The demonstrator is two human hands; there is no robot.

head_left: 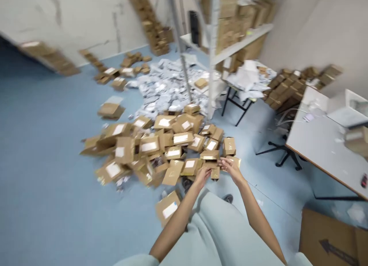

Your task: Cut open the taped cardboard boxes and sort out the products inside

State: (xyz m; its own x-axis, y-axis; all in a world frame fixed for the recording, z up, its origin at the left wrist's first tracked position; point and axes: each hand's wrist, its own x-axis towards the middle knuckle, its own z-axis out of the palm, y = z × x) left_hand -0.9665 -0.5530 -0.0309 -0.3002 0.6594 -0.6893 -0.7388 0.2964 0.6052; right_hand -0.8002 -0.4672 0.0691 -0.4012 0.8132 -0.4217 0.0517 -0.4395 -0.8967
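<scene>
Both my hands are at a small open cardboard box (209, 155) at the near right of a heap. My left hand (202, 175) grips its near left side with bent fingers. On the right side, the fingertips of my right hand (229, 167) close against the box edge. A dark gap shows in the box, and what lies inside is hidden. Around it are several more cardboard boxes, some with white labels, such as a labelled box (189, 164) just left of my hands and a small box (229, 146) behind my right hand. Motion blur softens the fingers.
A wide pile of white papers or packets (163, 81) covers the floor behind the boxes. A metal shelf post (214, 47) rises there. To the right stand a paper-covered table (250, 81), a white desk (324, 139) and a large carton (327, 239). A single box (168, 208) lies near my feet.
</scene>
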